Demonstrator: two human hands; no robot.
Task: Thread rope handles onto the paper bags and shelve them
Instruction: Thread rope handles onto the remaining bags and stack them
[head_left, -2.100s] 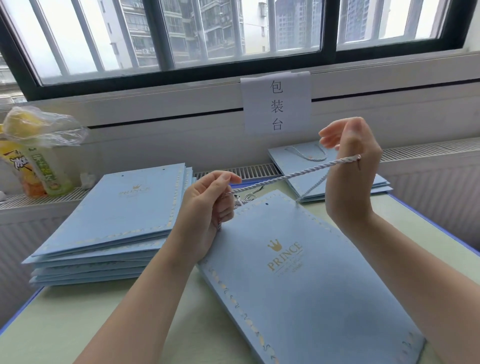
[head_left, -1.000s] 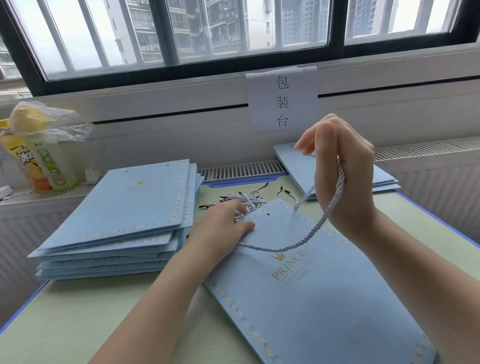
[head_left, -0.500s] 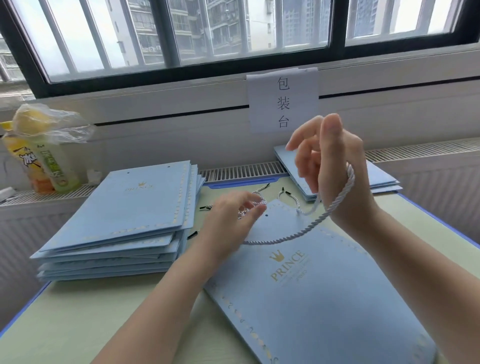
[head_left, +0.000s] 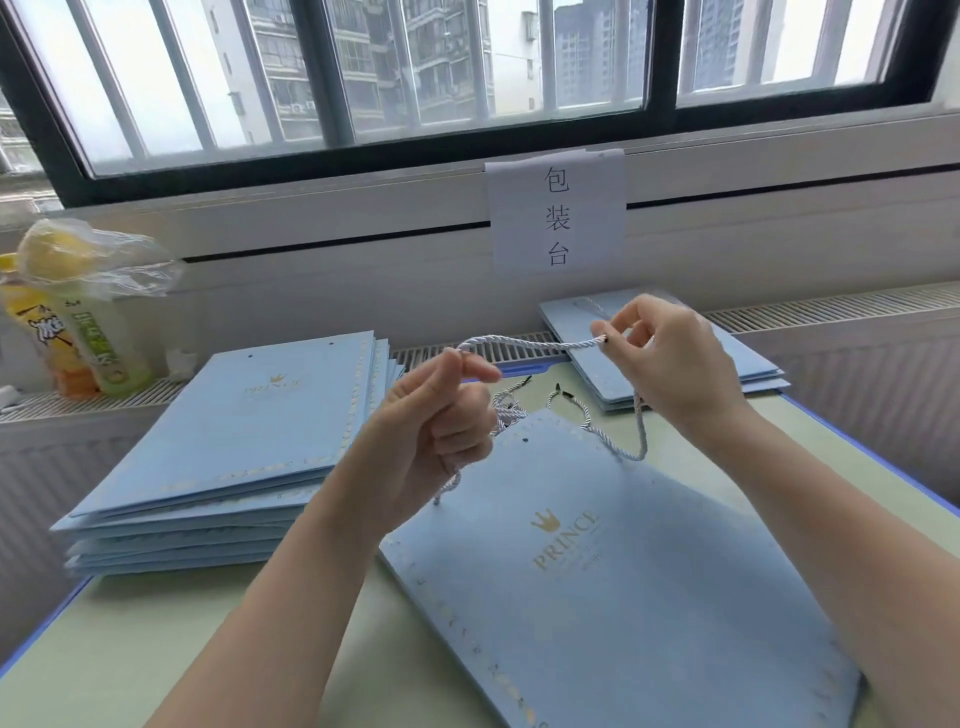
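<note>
A flat light-blue paper bag (head_left: 597, 571) with a gold crown logo lies on the table in front of me. Above its top edge my left hand (head_left: 436, 431) pinches a white twisted rope (head_left: 530, 344) between thumb and forefinger. My right hand (head_left: 670, 364) pinches the same rope near its black tip. The rope stretches between both hands, and a second strand runs down from the right hand to the bag's top edge (head_left: 641, 447). A bundle of loose ropes (head_left: 511, 410) lies just behind the bag, partly hidden by my left hand.
A stack of several flat blue bags (head_left: 234, 441) sits at the left. A smaller pile of bags (head_left: 748, 364) with rope handles lies on the ledge at the back right. Drink bottles under a plastic bag (head_left: 78, 322) stand far left. A paper sign (head_left: 556, 218) hangs below the window.
My left hand rose from the rope bundle on the table, holding a rope. My right hand opened its fist and now pinches the rope tip, so the rope spans both hands.
</note>
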